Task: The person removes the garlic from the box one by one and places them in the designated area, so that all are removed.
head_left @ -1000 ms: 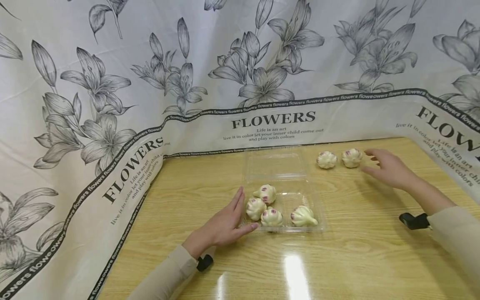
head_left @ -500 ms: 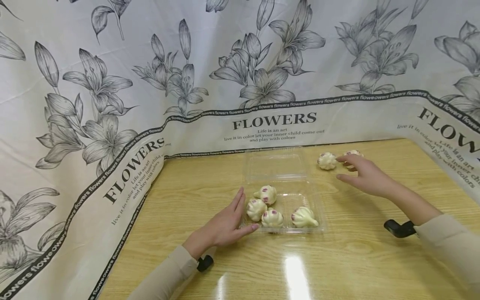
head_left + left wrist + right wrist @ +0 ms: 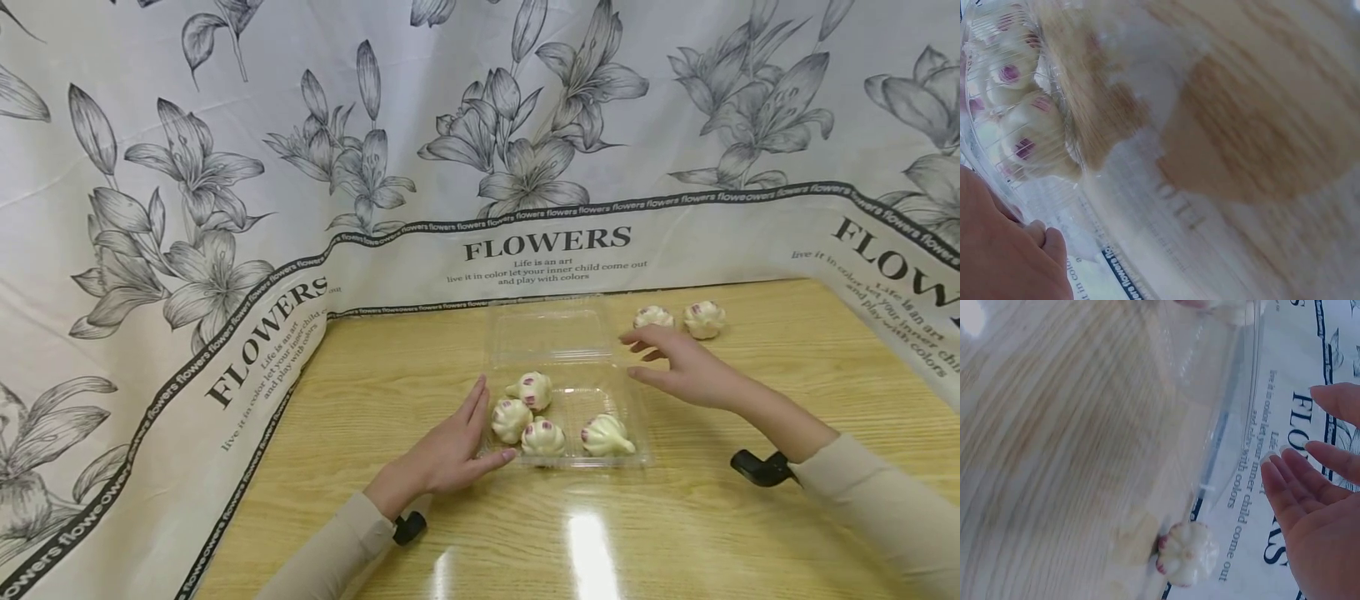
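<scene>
A clear plastic clamshell box (image 3: 637,404) lies open on the table, its lid (image 3: 551,332) folded back towards the curtain. Three garlic bulbs, one of them this bulb (image 3: 512,421), crowd its left half, and a single garlic bulb (image 3: 604,435) lies in the right half. My left hand (image 3: 438,454) rests against the box's left side with fingers extended; the left wrist view shows it beside the box wall. Nothing is in my right hand (image 3: 686,367), which hovers right of the lid with relaxed fingers, partly covering a loose garlic bulb (image 3: 654,317).
Another loose garlic bulb (image 3: 704,320) sits at the back right of the wooden table (image 3: 405,358). Behind and to both sides hangs a white flower-print curtain (image 3: 390,275), meeting the table's back edge. A black device (image 3: 761,468) is strapped below my right wrist.
My right hand has moved left from beside the far-right garlic bulb, passing in front of both loose bulbs towards the box. The left hand, box and bulbs have stayed put.
</scene>
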The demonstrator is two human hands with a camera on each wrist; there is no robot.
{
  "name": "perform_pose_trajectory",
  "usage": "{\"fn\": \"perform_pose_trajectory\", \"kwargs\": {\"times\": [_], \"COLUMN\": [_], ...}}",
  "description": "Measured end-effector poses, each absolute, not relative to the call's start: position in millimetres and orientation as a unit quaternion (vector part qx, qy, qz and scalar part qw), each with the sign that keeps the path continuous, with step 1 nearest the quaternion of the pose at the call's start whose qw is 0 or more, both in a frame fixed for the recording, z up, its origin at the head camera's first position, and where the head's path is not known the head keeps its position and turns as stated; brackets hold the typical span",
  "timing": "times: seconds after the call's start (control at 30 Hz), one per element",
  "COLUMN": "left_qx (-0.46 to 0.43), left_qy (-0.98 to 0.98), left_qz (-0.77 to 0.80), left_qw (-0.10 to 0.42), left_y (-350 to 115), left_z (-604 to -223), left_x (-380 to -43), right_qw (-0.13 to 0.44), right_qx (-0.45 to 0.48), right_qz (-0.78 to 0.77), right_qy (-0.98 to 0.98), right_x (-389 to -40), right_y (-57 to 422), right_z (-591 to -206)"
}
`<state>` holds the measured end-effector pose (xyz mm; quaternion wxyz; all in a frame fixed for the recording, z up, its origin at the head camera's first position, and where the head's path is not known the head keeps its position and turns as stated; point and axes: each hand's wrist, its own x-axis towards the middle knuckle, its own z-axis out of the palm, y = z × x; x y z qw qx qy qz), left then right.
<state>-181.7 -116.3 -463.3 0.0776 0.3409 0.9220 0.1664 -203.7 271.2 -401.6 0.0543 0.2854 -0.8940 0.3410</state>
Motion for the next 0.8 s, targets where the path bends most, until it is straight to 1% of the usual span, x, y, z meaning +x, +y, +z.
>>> {"fn": "perform_pose_trajectory", "kwargs": {"times": [0.4, 0.8], "left_qx": [0.341, 0.342], "left_qy": [0.92, 0.92], "left_qz": [0.173, 0.174], "left_qw": [0.081, 0.078], "left_y": [-117, -118], "left_z": [-464, -465], "left_x": [-182, -183], "right_qw": [0.018, -0.01], "right_qx": [0.32, 0.343], "right_qz": [0.373, 0.368], "right_qy": [-0.871, -0.864], "right_x": [-206, -223], "right_y": [238, 219], "right_z": [-418, -435]}}
